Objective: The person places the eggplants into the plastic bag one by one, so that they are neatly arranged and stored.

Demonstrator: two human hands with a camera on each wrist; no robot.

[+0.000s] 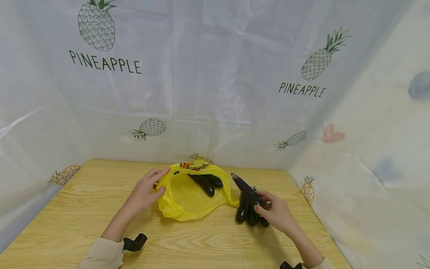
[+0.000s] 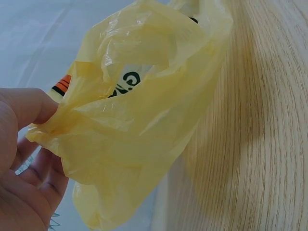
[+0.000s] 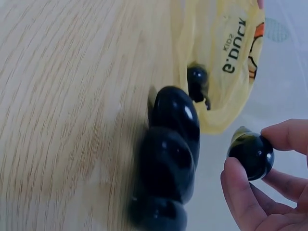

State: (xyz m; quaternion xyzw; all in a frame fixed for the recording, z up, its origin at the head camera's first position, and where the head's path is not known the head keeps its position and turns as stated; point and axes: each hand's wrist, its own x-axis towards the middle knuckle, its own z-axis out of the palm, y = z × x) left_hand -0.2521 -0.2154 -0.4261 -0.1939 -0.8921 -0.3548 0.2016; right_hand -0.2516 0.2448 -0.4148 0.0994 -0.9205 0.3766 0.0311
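Observation:
A yellow plastic bag (image 1: 198, 213) lies on the table with its mouth spread toward me, and two dark eggplants (image 1: 204, 185) show inside it. My left hand (image 1: 144, 193) pinches the left edge of the bag's mouth between thumb and fingers; the left wrist view shows the gathered plastic (image 2: 53, 132) there. Between its thumb and fingers, my right hand (image 1: 276, 212) holds another eggplant (image 1: 246, 187), tilted, its tip pointing up-left toward the bag. Several more eggplants (image 1: 242, 210) lie side by side below that one; the right wrist view shows the held eggplant (image 3: 255, 161) apart from them.
The wood-grain table (image 1: 181, 244) carries all of this. White sheets with pineapple prints (image 1: 215, 93) hang behind it and at both sides. Black wrist-worn pieces (image 1: 135, 243) stick out by the sleeves.

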